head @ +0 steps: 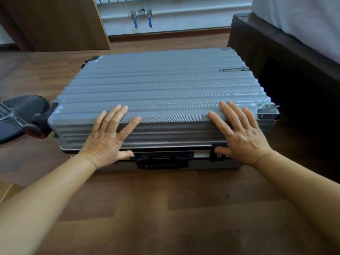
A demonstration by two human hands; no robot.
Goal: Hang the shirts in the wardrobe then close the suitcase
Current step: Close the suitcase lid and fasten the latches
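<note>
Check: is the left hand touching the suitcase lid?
Touching. The head view shows the left hand spread flat on the grey suitcase lid, fingers pressing its front edge.

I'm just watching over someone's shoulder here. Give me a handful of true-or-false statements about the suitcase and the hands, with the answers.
1. The grey ribbed suitcase lies flat on the wooden floor. True.
2. The lid stands wide open. False: the lid is down on the lower half.
3. Both the left hand and the right hand rest flat on the lid with fingers spread. True.
4. The right hand grips the black carry handle. False: neither hand holds the handle, which sits between them on the near side.
5. A shirt lies on top of the suitcase. False: only the hands are on it.
</note>
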